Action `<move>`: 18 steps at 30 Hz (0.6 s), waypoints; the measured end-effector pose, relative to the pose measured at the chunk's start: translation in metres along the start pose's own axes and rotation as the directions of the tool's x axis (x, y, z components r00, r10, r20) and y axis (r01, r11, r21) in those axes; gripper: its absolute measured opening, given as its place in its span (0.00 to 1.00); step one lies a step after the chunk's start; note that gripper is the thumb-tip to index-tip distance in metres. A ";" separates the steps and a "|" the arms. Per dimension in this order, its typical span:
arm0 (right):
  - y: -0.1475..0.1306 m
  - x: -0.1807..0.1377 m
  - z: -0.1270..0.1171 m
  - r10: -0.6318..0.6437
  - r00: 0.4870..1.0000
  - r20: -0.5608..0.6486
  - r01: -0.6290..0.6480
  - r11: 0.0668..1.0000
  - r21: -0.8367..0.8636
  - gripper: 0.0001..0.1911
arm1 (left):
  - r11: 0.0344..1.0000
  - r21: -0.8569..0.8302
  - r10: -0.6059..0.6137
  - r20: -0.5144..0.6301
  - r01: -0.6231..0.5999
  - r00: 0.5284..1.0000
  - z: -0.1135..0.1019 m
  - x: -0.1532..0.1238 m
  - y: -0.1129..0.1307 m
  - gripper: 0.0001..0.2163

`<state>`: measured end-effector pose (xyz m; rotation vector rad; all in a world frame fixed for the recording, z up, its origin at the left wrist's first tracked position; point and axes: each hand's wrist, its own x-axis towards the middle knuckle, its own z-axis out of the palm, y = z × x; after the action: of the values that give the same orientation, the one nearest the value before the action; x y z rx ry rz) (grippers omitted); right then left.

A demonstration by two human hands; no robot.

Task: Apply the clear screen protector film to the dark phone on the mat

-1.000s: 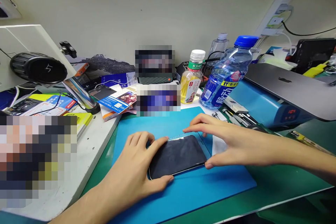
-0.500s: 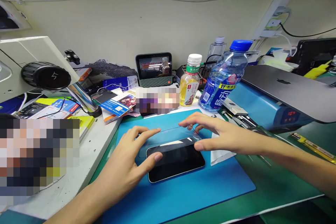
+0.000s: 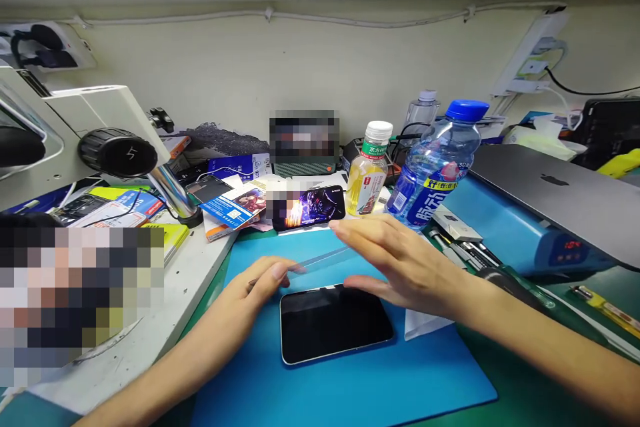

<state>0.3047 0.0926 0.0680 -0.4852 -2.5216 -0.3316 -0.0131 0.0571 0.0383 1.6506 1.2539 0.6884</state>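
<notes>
A phone (image 3: 336, 325) with a dark screen lies face up on the blue mat (image 3: 380, 380). Behind its far edge, a thin clear screen protector (image 3: 325, 257) is held tilted above the mat. My left hand (image 3: 265, 280) is closed, its thumb and fingers pinching the protector's left end. Just right of the phone's far side is my right hand (image 3: 400, 267), fingers stretched out and thumb apart. The protector's right end passes behind these fingers; whether they touch it is hidden. A white paper packet (image 3: 425, 324) lies under my right forearm.
Behind the mat stand a lit phone (image 3: 320, 205), a yellow drink bottle (image 3: 369, 173) and a large blue-capped bottle (image 3: 435, 167). A closed laptop (image 3: 560, 193) and several tools are on the right. Left are a microscope stand (image 3: 175, 190) and stacked boxes.
The screen protector has gone from over the phone to behind its far edge, now tilted. My left hand has drawn back and closed on its end; the right hand has turned edge-on. The view has tipped up.
</notes>
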 end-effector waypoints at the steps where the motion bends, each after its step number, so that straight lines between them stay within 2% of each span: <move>1: 0.002 0.001 0.001 -0.025 1.000 -0.006 0.024 0.999 -0.035 0.50 | 1.000 -0.005 0.009 0.003 -0.009 1.000 0.000 0.001 -0.002 0.34; 4: 0.006 0.002 0.004 -0.067 0.998 -0.018 0.065 0.993 -0.099 0.45 | 0.999 -0.018 0.037 0.008 -0.037 0.999 0.002 0.002 -0.005 0.34; 13: 0.007 -0.001 0.010 -0.077 0.996 -0.037 0.072 0.991 -0.116 0.48 | 0.998 -0.025 0.051 0.017 -0.050 0.999 0.003 0.003 -0.005 0.34; 15: 0.007 -0.005 0.011 0.010 1.000 -0.025 -0.010 1.000 -0.021 0.47 | 0.998 -0.038 0.047 0.015 -0.046 0.999 0.003 0.003 -0.005 0.35; 18: 0.010 -0.011 0.013 0.242 0.970 0.036 -0.245 0.959 0.141 0.42 | 0.997 -0.060 0.040 -0.044 -0.043 0.998 0.005 0.004 -0.007 0.38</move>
<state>0.3114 0.1029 0.0522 -0.7340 -2.4459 -0.0498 -0.0109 0.0596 0.0301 1.6238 1.2197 0.7833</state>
